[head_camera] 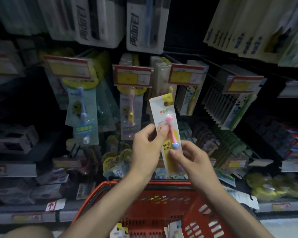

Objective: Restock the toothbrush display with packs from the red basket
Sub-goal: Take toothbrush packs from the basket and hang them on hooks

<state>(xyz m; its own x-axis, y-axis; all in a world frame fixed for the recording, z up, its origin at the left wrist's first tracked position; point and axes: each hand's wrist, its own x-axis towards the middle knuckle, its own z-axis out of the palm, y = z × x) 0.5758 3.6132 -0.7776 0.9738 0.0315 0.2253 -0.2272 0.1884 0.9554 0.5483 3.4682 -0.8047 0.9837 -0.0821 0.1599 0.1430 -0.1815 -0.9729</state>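
Note:
A white and yellow toothbrush pack point(163, 115) with a pink brush stands upright in front of the display, its hang hole at the top. My left hand point(147, 146) pinches its left edge about halfway up. My right hand point(190, 158) pinches the lower part from the right. Straight behind the pack's top hangs a row of similar packs point(159, 73) on a peg. The red basket point(144, 206) sits below my forearms, with a few more packs point(175, 228) lying at its near end.
Pegs with other toothbrush packs fill the display: blue point(83, 115) and pink point(131, 115) ones at left, panda packs point(234, 107) at right. Red and yellow price tags point(132, 76) hang at the peg ends. Larger white packs hang above, shelves with boxes lie at both sides.

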